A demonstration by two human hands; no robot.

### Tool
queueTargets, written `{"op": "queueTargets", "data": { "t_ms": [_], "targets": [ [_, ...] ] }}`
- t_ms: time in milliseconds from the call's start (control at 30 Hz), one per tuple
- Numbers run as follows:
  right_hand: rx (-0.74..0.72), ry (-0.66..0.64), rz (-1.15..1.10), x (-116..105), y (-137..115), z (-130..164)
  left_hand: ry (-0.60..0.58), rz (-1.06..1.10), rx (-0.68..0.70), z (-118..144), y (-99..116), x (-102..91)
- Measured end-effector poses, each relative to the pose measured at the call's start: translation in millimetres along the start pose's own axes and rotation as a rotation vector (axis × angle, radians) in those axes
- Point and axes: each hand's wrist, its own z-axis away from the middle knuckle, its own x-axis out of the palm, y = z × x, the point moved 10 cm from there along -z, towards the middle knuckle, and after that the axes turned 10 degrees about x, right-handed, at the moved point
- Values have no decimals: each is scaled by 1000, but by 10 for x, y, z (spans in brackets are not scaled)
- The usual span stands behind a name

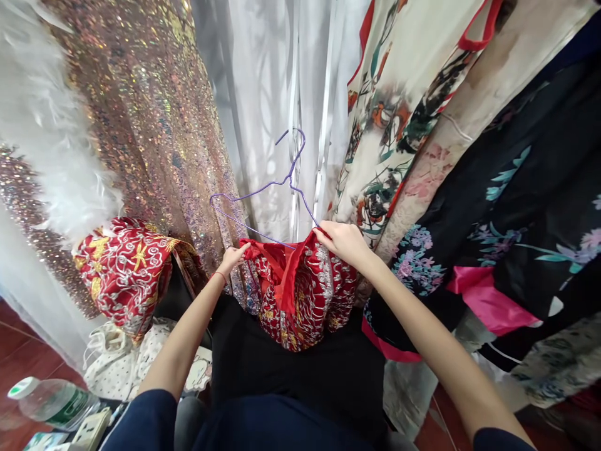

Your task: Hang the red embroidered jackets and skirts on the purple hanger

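A red garment with gold and silver embroidery (300, 313) hangs between my hands over my lap, its red edge pulled wide. My left hand (233, 258) pinches the garment's left upper corner. At the right upper corner, my right hand (345, 243) is closed on the red fabric beside the hanger's arm. A purple wire hanger (290, 178) stands with its hook up, its right end at the fabric under my right fingers. Its left end sticks out free above my left hand, and its lower bar passes behind the red edge.
To the left hang a sequined cloth (136, 106) and white feathers (61, 125). Another red embroidered piece (129, 269) lies below them. A water bottle (56, 401) and a power strip (91, 429) sit at lower left. Floral dresses (385, 125) and a black garment (530, 169) hang at right.
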Motion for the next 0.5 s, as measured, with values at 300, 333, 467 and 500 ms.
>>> {"op": "queueTargets", "data": {
  "t_ms": [300, 333, 467, 500],
  "targets": [
    [-27, 24, 70, -44, 135, 18, 322, -100, 184, -284, 701, -634],
    [-19, 26, 89, -40, 161, 16, 359, -117, 218, -310, 819, -775],
    [-8, 34, 175, -9, 206, -1, 432, -186, 339, -320, 1187, -1145],
    [-17, 44, 191, -7, 204, -7, 432, -204, 371, -305, 1266, -1185]
  ]
}}
